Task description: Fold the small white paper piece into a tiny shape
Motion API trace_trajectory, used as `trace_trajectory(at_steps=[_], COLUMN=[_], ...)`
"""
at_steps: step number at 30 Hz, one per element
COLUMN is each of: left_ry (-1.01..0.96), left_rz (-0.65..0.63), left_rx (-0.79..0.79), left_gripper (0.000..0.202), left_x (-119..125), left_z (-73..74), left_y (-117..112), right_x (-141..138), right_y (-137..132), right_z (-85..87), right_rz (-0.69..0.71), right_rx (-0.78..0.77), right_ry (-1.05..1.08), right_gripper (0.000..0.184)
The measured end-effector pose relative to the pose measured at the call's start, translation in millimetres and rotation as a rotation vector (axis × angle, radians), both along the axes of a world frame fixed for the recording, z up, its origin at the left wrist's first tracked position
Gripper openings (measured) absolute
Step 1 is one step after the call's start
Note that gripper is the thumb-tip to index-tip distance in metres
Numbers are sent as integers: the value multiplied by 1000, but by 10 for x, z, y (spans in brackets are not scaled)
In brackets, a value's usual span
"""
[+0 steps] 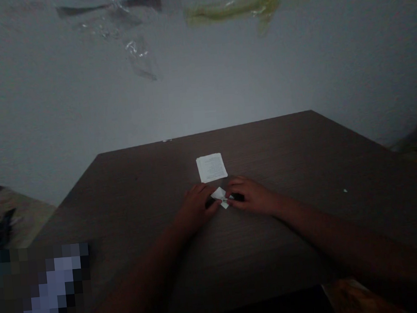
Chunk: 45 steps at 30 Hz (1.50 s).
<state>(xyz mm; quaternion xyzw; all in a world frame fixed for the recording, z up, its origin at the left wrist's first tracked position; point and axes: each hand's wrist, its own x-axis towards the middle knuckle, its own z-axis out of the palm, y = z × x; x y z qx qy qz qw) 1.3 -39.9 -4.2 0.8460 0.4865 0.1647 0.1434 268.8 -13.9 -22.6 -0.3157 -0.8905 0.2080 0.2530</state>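
Observation:
A small folded piece of white paper (pixel 219 193) lies on the dark brown table (pixel 152 181), turned so its corners point up and down. My left hand (pixel 197 206) grips its left side, thumb and fingers bent around the edge. From the right, my right hand (pixel 250 195) pinches the paper near its right corner. The fingertips of both hands cover part of the folds. Just beyond the hands is a squarish stack of white paper sheets (pixel 212 168) with printed lines on the top one.
A tiny white scrap (pixel 345 191) lies on the right of the table. Another white bit (pixel 166 140) sits at the back edge, against the pale wall (pixel 202 89). Yellow tape (pixel 232 9) and clear tape (pixel 139 53) stick to the wall. The lower left is pixelated.

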Motion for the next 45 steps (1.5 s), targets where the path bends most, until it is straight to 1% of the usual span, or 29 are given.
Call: trace_trajectory(at_steps=[2,6,10,13,16,18,24,29,31,33,35,36,39,42,45], left_ry=[-11,-26,-22,-31,-40,-40,-16,28,67,112,148,161,185,163,123], left_rz=[6,9,26,46,34,21,5,-54,-99,-141,-165,-173,-195,-207,-189], left_rx=[9,38,68,82,69,60,36,36,37,39,39,42,64,78,81], left_gripper=[33,34,33,40,47,48,47,42,43,49,54,56,58,52,41], left_x=[-1,3,33,63,82,86,87,122,138,145,138,131,105,97,102], left_z=[-8,-13,-11,-15,-17,-17,-8,54,82,97,100,98,92,90,75], left_y=[-2,1,-17,-49,-71,-74,-81,-125,-134,-129,-118,-113,-112,-130,-135], right_x=[-20,-55,-70,-76,-83,-89,-100,-86,-69,-43,-12,4,44,64,69], right_y=[-6,-39,-62,-73,-89,-104,-140,-128,-118,-103,-83,-72,-40,-26,-37], right_z=[-17,-42,-42,-23,1,17,43,15,10,18,32,40,58,81,123], right_rz=[-34,-122,-187,-207,-215,-214,-218,-229,-267,-334,-382,-392,-403,-390,-309], right_rx=[-1,2,-33,-71,-109,-135,-187,-202,-210,-189,-148,-131,-107,-119,-147], right_ry=[-4,1,4,20,53,81,127,191,211,218,207,193,122,34,-54], right_gripper=[3,6,6,4,5,7,25,28,27,23,18,18,29,30,26])
